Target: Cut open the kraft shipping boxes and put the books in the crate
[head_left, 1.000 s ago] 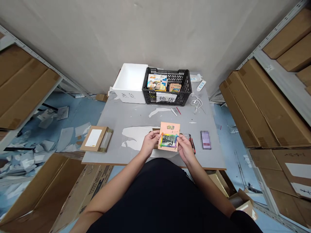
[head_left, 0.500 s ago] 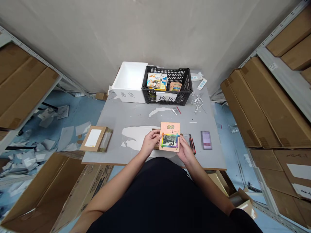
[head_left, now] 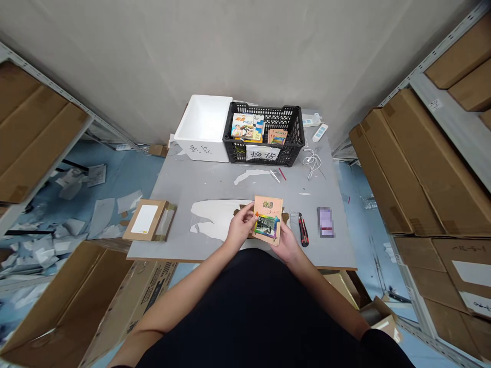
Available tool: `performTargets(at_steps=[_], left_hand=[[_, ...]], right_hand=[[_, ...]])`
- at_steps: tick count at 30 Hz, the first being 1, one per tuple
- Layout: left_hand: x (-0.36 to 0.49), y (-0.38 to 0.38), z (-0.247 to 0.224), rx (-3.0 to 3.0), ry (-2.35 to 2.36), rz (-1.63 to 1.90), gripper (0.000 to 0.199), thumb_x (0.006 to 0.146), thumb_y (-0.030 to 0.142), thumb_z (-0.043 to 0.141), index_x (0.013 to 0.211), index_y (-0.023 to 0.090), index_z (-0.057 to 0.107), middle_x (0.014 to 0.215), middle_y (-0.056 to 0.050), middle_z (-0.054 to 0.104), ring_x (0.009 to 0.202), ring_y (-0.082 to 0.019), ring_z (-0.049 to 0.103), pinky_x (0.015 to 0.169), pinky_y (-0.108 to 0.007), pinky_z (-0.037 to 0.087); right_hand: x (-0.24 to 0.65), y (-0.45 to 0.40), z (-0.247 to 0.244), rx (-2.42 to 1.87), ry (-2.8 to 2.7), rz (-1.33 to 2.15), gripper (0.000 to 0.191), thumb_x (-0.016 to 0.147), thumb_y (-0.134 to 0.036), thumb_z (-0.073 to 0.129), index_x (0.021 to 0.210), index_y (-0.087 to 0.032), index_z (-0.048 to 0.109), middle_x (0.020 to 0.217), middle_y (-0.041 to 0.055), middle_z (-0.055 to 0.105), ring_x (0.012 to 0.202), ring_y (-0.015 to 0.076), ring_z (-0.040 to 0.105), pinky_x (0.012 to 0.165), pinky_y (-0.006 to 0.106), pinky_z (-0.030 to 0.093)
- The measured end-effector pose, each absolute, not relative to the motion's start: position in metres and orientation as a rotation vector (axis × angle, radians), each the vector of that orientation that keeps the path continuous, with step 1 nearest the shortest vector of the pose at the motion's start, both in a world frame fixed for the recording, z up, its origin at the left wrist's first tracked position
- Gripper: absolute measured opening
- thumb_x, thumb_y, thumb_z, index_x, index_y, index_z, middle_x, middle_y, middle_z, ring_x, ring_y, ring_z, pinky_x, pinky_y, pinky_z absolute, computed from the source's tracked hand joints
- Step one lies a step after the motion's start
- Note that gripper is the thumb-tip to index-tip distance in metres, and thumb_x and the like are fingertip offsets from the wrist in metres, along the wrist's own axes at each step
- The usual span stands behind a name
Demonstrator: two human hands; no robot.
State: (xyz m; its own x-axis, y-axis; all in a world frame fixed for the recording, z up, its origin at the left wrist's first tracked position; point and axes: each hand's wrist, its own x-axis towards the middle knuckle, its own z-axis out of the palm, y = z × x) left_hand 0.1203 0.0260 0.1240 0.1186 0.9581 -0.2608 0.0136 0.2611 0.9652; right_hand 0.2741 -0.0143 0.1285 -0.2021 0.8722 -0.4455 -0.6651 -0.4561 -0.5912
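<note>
A small pink booklet (head_left: 268, 204) with a rainbow-edged dark picture is held up over the near part of the grey table (head_left: 184, 184). My left hand (head_left: 241, 225) grips its left edge, thumb on the front. On the right side my right hand (head_left: 288, 244) holds it, with some fingers hidden behind. Beneath the booklet a brown cardboard piece (head_left: 286, 216) partly shows, its shape mostly covered. To the right of my right hand lies a red and black utility knife (head_left: 303, 230).
A white foam box (head_left: 205, 151) and a black crate (head_left: 294, 153) with booklets stand at the back. A taped carton (head_left: 143, 220) lies left, a phone (head_left: 326, 222) right. White cables (head_left: 312, 161) lie back right. Shelves with cartons flank the table.
The booklet has turned slightly, its lower edge now tilting down to the right. My right fingers have shifted further behind it, and more of the knife shows.
</note>
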Motion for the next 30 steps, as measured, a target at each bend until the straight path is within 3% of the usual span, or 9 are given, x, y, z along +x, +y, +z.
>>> performTargets(at_steps=[5, 9, 14, 19, 23, 30], left_hand=[[0.128, 0.02, 0.12, 1.233, 1.229, 0.873, 0.045, 0.076, 0.039, 0.07, 0.118, 0.024, 0.067, 0.116, -0.008, 0.064, 0.106, -0.024, 0.058, 0.096, -0.037, 0.046], [0.133, 0.015, 0.126, 1.047, 1.024, 0.788, 0.045, 0.085, 0.056, 0.056, 0.107, 0.02, 0.071, 0.113, -0.01, 0.068, 0.117, -0.028, 0.056, 0.102, -0.04, 0.042], [0.129, 0.015, 0.132, 0.844, 1.007, 0.825, 0.052, 0.081, 0.057, 0.062, 0.112, 0.016, 0.066, 0.113, -0.011, 0.069, 0.106, -0.027, 0.063, 0.095, -0.039, 0.047], [0.118, 0.024, 0.132, 0.766, 1.055, 0.888, 0.049, 0.079, 0.055, 0.065, 0.11, 0.017, 0.063, 0.107, -0.009, 0.07, 0.093, -0.023, 0.066, 0.078, -0.032, 0.052], [0.11, 0.028, 0.131, 0.784, 1.05, 0.876, 0.047, 0.078, 0.051, 0.067, 0.112, 0.019, 0.062, 0.102, -0.007, 0.07, 0.083, -0.019, 0.066, 0.069, -0.028, 0.052], [0.106, 0.029, 0.134, 0.833, 1.067, 0.879, 0.045, 0.075, 0.046, 0.071, 0.109, 0.017, 0.064, 0.09, -0.005, 0.069, 0.071, -0.014, 0.063, 0.062, -0.025, 0.05]], right_hand=[[0.26, -0.013, 0.118, -1.034, -0.461, 1.673, 0.037, 0.078, -0.051, 0.066, 0.109, -0.03, 0.058, 0.116, 0.002, 0.067, 0.112, 0.0239, 0.061, 0.09, 0.042, 0.052], [0.256, -0.009, 0.104, -1.165, -0.559, 1.567, 0.034, 0.075, -0.047, 0.069, 0.098, -0.027, 0.054, 0.101, 0.001, 0.066, 0.097, 0.0189, 0.063, 0.085, 0.034, 0.051], [0.261, -0.003, 0.1, -1.207, -0.526, 1.388, 0.039, 0.068, -0.037, 0.076, 0.096, -0.026, 0.051, 0.095, -0.0011, 0.065, 0.092, 0.0166, 0.063, 0.088, 0.033, 0.049], [0.273, -0.002, 0.12, -1.158, -0.449, 1.421, 0.048, 0.071, -0.035, 0.075, 0.112, -0.024, 0.054, 0.097, 0.0026, 0.069, 0.093, 0.0209, 0.066, 0.086, 0.038, 0.052], [0.279, -0.007, 0.131, -1.087, -0.413, 1.462, 0.037, 0.072, -0.035, 0.076, 0.104, -0.021, 0.062, 0.104, 0.0055, 0.07, 0.099, 0.0228, 0.065, 0.088, 0.038, 0.052], [0.285, -0.014, 0.13, -1.024, -0.27, 1.513, 0.029, 0.075, -0.037, 0.075, 0.099, -0.023, 0.064, 0.103, 0.0026, 0.071, 0.1, 0.021, 0.065, 0.087, 0.035, 0.052]])
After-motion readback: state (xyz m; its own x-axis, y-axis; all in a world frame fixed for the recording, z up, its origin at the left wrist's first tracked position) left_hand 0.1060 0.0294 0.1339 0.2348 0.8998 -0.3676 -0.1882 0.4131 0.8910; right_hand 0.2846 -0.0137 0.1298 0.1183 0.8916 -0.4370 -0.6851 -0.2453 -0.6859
